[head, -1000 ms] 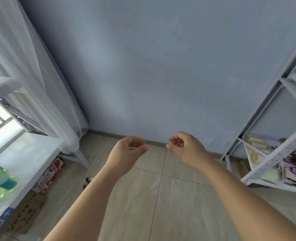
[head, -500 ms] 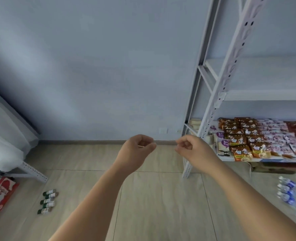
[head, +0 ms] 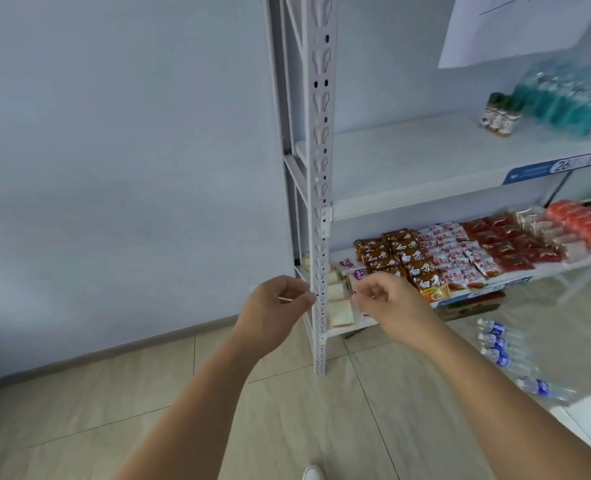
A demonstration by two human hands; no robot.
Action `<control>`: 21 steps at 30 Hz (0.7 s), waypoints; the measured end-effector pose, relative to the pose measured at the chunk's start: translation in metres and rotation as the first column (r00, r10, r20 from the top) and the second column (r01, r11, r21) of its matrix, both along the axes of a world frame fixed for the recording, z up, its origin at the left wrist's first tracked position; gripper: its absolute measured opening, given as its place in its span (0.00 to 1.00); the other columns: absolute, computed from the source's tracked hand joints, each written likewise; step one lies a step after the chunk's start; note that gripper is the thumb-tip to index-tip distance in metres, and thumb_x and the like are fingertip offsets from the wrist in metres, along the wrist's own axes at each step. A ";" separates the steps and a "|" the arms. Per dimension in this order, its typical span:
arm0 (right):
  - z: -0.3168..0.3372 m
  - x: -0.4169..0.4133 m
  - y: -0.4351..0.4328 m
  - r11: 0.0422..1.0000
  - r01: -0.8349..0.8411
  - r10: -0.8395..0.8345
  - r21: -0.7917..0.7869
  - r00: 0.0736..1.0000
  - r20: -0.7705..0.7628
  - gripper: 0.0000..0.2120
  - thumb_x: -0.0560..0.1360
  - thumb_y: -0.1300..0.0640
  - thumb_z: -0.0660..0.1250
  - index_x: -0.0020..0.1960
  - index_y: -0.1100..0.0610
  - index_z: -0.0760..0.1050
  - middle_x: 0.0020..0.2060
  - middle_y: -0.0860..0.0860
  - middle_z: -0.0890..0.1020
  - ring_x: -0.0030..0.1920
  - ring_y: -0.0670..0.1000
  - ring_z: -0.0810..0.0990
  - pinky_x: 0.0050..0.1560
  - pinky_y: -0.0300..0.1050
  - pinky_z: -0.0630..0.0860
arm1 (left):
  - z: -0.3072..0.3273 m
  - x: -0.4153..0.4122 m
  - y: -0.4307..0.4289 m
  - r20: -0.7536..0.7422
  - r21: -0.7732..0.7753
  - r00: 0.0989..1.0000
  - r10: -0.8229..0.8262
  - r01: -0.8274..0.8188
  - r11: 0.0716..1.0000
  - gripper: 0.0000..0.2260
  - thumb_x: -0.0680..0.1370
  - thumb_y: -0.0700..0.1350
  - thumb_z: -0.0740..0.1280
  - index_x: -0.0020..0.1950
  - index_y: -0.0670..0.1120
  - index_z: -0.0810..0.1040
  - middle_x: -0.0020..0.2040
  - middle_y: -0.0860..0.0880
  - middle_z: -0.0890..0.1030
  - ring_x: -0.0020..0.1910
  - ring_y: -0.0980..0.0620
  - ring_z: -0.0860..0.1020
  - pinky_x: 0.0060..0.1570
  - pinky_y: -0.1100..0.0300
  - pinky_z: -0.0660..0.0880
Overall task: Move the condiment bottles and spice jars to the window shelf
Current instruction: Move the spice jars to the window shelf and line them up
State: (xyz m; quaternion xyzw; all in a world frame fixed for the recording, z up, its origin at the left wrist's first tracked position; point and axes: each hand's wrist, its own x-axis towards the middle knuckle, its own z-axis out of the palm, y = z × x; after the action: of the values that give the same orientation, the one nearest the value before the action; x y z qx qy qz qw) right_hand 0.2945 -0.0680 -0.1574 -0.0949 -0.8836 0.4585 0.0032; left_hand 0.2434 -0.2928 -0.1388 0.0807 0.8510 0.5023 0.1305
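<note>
Several small spice jars (head: 499, 116) with green caps and brown-and-white labels stand in a cluster on the middle board of a white metal shelf rack (head: 425, 157), at the upper right. My left hand (head: 276, 308) and my right hand (head: 387, 303) are held out in front of me at the height of the rack's bottom board, fingers curled in, holding nothing. They sit either side of the rack's front post (head: 320, 202), far below and left of the jars. The window shelf is out of view.
Teal shrink-wrapped bottles (head: 571, 95) stand right of the jars. Snack packets (head: 460, 258) fill the bottom board. Water bottles (head: 502, 348) lie on the tiled floor at the right. A paper sheet (head: 516, 26) hangs above. A grey wall (head: 114, 168) is on the left.
The view has swung right, away from the window shelf and curtain, to the white rack with the jars. Both hands stay curled and empty in front of me.
</note>
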 end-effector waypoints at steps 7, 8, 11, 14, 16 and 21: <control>0.024 -0.032 0.065 0.991 0.118 -0.116 0.055 0.993 -0.039 0.09 0.79 0.48 0.70 0.59 0.43 0.77 0.51 0.38 0.80 0.52 0.37 0.78 0.52 0.37 0.76 | 0.014 -0.057 0.070 -0.038 0.029 0.988 -0.148 0.149 0.988 0.04 0.78 0.53 0.72 0.52 0.57 0.82 0.47 0.58 0.84 0.46 0.56 0.84 0.42 0.64 0.78; 0.025 -0.036 0.071 0.989 0.136 -0.133 0.054 0.990 -0.047 0.09 0.80 0.48 0.70 0.60 0.43 0.77 0.51 0.38 0.80 0.52 0.36 0.78 0.53 0.37 0.76 | 0.016 -0.063 0.078 -0.043 0.030 0.984 -0.171 0.173 0.984 0.04 0.79 0.53 0.72 0.52 0.57 0.82 0.46 0.58 0.84 0.46 0.56 0.84 0.40 0.66 0.78; 0.026 -0.045 0.090 0.986 0.164 -0.162 0.038 0.985 -0.066 0.10 0.80 0.47 0.70 0.60 0.44 0.77 0.52 0.37 0.80 0.53 0.36 0.78 0.52 0.36 0.75 | 0.020 -0.082 0.103 -0.062 0.019 0.976 -0.207 0.208 0.978 0.03 0.79 0.52 0.71 0.52 0.56 0.82 0.46 0.58 0.84 0.46 0.56 0.84 0.41 0.67 0.77; 0.025 -0.049 0.113 0.984 0.179 -0.178 0.014 0.982 -0.068 0.11 0.79 0.47 0.70 0.60 0.44 0.78 0.52 0.38 0.80 0.53 0.38 0.79 0.51 0.36 0.75 | 0.019 -0.093 0.130 -0.055 0.012 0.972 -0.230 0.231 0.973 0.04 0.79 0.52 0.72 0.53 0.56 0.82 0.47 0.57 0.85 0.46 0.57 0.83 0.43 0.65 0.74; 0.024 -0.054 0.134 0.980 0.196 -0.194 0.019 0.978 -0.077 0.11 0.79 0.46 0.70 0.61 0.45 0.78 0.52 0.38 0.80 0.54 0.38 0.78 0.51 0.37 0.75 | 0.018 -0.100 0.153 -0.053 -0.001 0.970 -0.238 0.239 0.971 0.04 0.78 0.52 0.72 0.52 0.56 0.82 0.47 0.58 0.85 0.48 0.57 0.84 0.45 0.63 0.75; 0.022 -0.059 0.195 0.985 0.174 -0.172 0.018 0.983 -0.069 0.11 0.79 0.46 0.69 0.60 0.44 0.77 0.52 0.38 0.80 0.53 0.37 0.78 0.49 0.34 0.74 | 0.016 -0.107 0.217 -0.067 -0.014 0.973 -0.220 0.219 0.976 0.05 0.79 0.52 0.72 0.53 0.56 0.82 0.47 0.57 0.84 0.44 0.59 0.81 0.41 0.65 0.72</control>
State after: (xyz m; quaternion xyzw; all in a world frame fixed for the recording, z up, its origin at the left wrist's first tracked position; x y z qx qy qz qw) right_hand 0.2355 0.1273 -0.1353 -0.1559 -0.8770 0.4486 0.0736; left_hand 0.1361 -0.0763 -0.1226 0.1910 0.8424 0.4790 0.1564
